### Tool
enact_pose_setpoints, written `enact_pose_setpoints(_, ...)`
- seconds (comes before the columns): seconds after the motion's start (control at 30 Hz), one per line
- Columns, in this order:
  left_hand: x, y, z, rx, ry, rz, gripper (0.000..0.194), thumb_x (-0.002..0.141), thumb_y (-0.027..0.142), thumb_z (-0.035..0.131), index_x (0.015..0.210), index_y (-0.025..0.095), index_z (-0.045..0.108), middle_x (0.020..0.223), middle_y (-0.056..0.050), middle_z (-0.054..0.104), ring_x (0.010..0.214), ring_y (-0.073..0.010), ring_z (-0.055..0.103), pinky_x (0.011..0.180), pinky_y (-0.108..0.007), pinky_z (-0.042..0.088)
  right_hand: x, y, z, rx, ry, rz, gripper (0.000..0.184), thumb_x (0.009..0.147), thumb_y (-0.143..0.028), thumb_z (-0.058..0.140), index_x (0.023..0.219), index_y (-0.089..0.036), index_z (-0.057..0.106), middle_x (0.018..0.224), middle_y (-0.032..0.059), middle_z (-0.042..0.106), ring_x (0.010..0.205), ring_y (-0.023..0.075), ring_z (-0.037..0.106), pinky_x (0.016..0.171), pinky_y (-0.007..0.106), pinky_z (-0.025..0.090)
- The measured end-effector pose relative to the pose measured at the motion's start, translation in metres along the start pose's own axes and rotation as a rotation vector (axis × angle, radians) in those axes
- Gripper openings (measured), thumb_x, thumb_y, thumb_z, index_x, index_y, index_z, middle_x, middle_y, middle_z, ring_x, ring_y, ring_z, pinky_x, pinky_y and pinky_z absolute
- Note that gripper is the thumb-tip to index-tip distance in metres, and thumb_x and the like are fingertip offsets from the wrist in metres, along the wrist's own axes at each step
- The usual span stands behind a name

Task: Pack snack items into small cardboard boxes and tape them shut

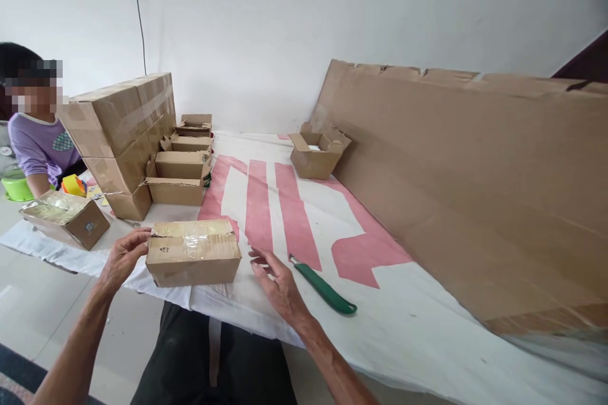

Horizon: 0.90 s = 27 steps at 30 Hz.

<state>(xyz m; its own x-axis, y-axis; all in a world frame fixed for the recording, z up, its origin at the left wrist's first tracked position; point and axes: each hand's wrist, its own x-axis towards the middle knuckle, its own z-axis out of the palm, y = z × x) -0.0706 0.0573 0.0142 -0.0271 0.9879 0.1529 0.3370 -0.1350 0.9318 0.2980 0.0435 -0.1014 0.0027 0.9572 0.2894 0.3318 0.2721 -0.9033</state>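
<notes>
My left hand (124,257) touches the left end of the taped box (192,259), fingers loosely bent, probably to steady it; my right hand (280,288) hovers open just beside its other end, holding nothing, perhaps so both ends stay within reach. The box sits at centre left of the frame, near the edge of the cloth (403,329), likely for easy handling; the green knife (327,289) lies right of my right hand, within easy reach. The box is brown cardboard, long and low; shiny clear tape crosses its worn top; a small dark mark shows near its left end.

The taped, closed box (192,259) sits on cloth (403,329)
</notes>
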Motion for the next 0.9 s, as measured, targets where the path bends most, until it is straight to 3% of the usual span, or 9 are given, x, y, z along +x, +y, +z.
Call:
enact_pose_setpoints(0.2,0.001,-0.008,-0.001,0.01,-0.043,0.036,0.036,0.081,0.054,0.082,0.099,0.023,0.086,0.135,-0.013,0.075,0.131,-0.0362,0.066,0.108,-0.046,0.057,-0.003,-0.032,0.017,0.103,-0.162,-0.072,0.05,0.103,-0.044,0.056,0.148,-0.024,0.06,0.145,0.0137,0.069,0.123,0.0277,0.07,0.097,0.041,0.062)
enact_pose_setpoints(0.33,-0.001,-0.019,0.005,0.009,-0.083,0.04,0.042,0.082,0.052,0.082,0.112,0.023,0.083,0.152,-0.015,0.063,0.137,-0.0368,0.063,0.095,-0.04,0.063,-0.009,-0.033,0.017,0.067,-0.137,-0.062,0.052,0.103,-0.045,0.057,0.152,-0.026,0.057,0.145,0.0123,0.069,0.124,0.0282,0.069,0.098,0.041,0.062)
enact_pose_setpoints(0.43,-0.004,-0.023,0.016,-0.012,-0.13,0.037,0.047,0.077,0.044,0.086,0.119,0.025,0.08,0.166,-0.014,0.05,0.15,-0.039,0.053,0.094,-0.037,0.064,-0.011,-0.026,0.009,0.008,-0.124,-0.075,0.054,0.104,-0.045,0.055,0.156,-0.027,0.054,0.146,0.0115,0.068,0.124,0.0282,0.069,0.098,0.041,0.062)
enact_pose_setpoints(0.57,-0.005,-0.02,0.03,-0.069,-0.177,0.045,0.043,0.08,0.038,0.082,0.122,0.026,0.08,0.168,-0.013,0.048,0.154,-0.039,0.048,0.095,-0.035,0.064,-0.01,-0.001,-0.024,-0.254,-0.03,-0.163,0.048,0.105,-0.047,0.054,0.146,-0.024,0.062,0.141,0.014,0.07,0.124,0.0306,0.068,0.104,0.046,0.059)
enact_pose_setpoints(0.67,-0.006,-0.019,0.036,-0.109,-0.168,0.064,0.039,0.083,0.034,0.079,0.121,0.025,0.081,0.166,-0.013,0.05,0.153,-0.038,0.05,0.095,-0.035,0.064,-0.014,0.027,-0.061,-0.576,0.085,-0.117,0.041,0.103,-0.048,0.053,0.129,-0.021,0.069,0.126,0.0163,0.072,0.121,0.0348,0.067,0.103,0.05,0.056)
enact_pose_setpoints(0.8,-0.007,-0.02,0.041,-0.119,-0.155,0.081,0.039,0.083,0.032,0.079,0.121,0.026,0.081,0.162,-0.013,0.053,0.151,-0.0361,0.051,0.095,-0.033,0.063,-0.03,0.061,-0.1,-0.854,0.02,0.06,0.037,0.098,-0.049,0.056,0.121,-0.023,0.071,0.105,0.0119,0.07,0.104,0.034,0.068,0.085,0.044,0.056)
enact_pose_setpoints(0.9,-0.009,-0.023,0.043,-0.112,-0.15,0.093,0.039,0.083,0.032,0.079,0.122,0.026,0.081,0.161,-0.013,0.054,0.151,-0.0356,0.051,0.096,-0.034,0.063,-0.041,0.078,-0.11,-0.886,0.0,0.1,0.037,0.097,-0.047,0.056,0.123,-0.025,0.07,0.109,0.0107,0.07,0.107,0.0326,0.067,0.086,0.042,0.054)
